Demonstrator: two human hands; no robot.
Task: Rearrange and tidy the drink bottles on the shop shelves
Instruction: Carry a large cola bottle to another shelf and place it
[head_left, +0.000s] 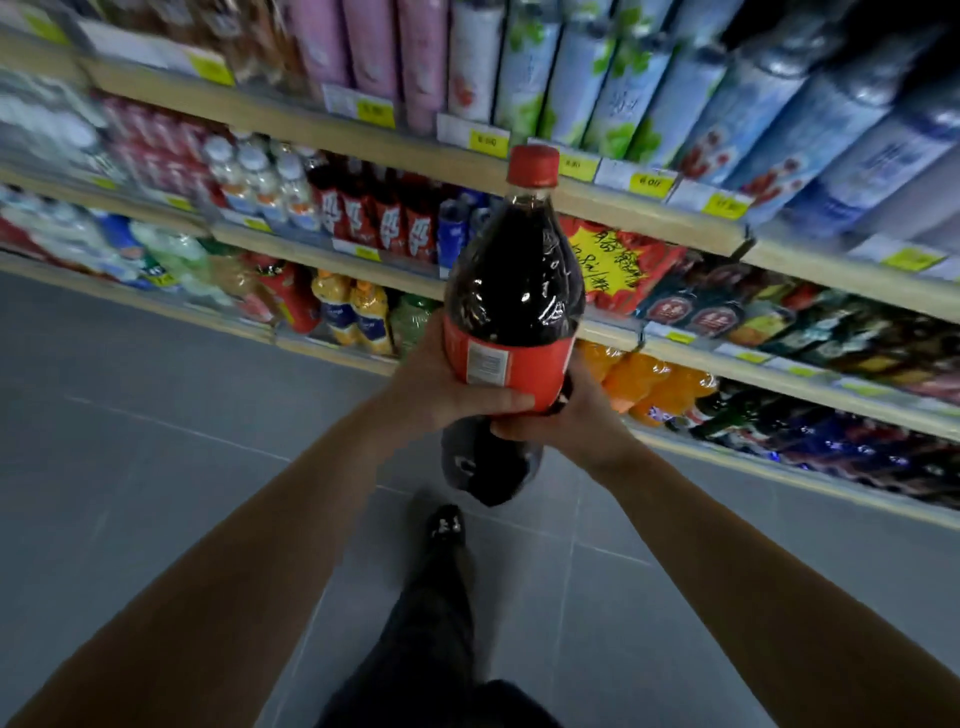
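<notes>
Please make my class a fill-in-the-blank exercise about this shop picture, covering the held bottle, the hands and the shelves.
1. The cap of the cola bottle is ____.
2. Counting the left hand and the right hand, the number of hands gripping the bottle is ____.
3. The price tags on the shelf are ____.
4. The grey floor is laid with ____.

Missing words: red; two; yellow; tiles.

We log a grey tiled floor (156, 415) with pale grout lines. Small yellow price tags (488, 141) sit in rows, print blurred. One yellow starburst sign (597, 252) carries handwritten characters. Below: a dark trouser leg (431, 623) and a black shoe (445, 525).
</notes>
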